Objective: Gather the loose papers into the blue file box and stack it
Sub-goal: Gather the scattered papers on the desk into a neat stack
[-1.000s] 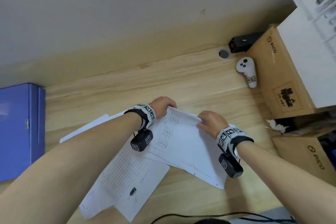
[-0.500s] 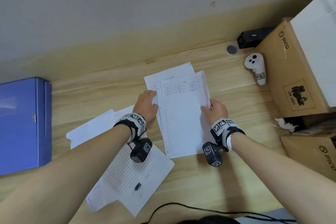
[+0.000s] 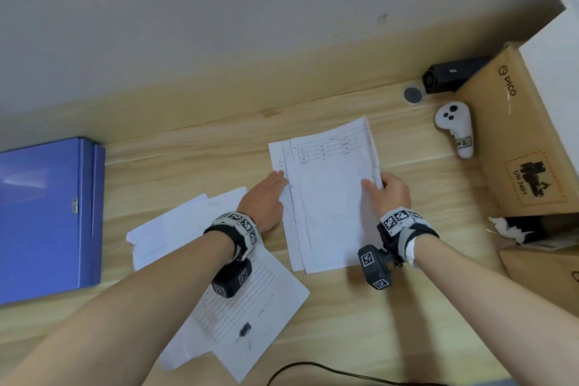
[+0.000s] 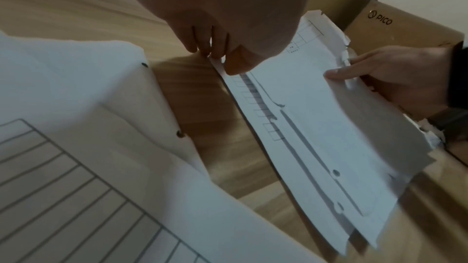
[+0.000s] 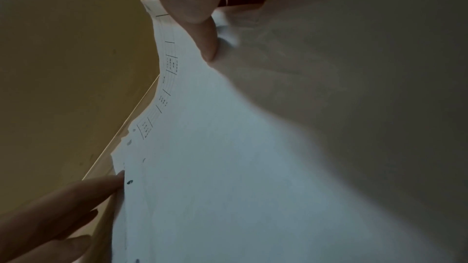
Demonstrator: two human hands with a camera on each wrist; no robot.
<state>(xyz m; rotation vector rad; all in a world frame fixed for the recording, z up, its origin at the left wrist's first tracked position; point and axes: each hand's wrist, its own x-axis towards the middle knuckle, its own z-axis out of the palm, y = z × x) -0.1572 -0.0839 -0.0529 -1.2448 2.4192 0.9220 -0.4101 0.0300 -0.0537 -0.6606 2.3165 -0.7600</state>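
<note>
A stack of white printed papers (image 3: 332, 197) lies lengthwise on the wooden desk between my hands. My right hand (image 3: 374, 183) pinches its right edge, thumb on top (image 5: 200, 27), and the edge curls up there. My left hand (image 3: 280, 177) has straight fingers against the stack's left edge (image 4: 217, 53). More loose papers (image 3: 244, 301) lie spread under my left forearm, one with a ruled table (image 4: 63, 177). The closed blue file box (image 3: 47, 216) lies flat at the far left of the desk.
A PICO cardboard box (image 3: 517, 141) stands at the right, with a white controller (image 3: 456, 128), a black device (image 3: 454, 74) and a round cap (image 3: 413, 95) beside it. Crumpled tissue (image 3: 507, 229) sits lower right. A black cable (image 3: 313, 368) runs along the near edge.
A second ago the stack lay slanted under both hands. It has been turned lengthwise and moved away from me, with my hands now at its two long edges.
</note>
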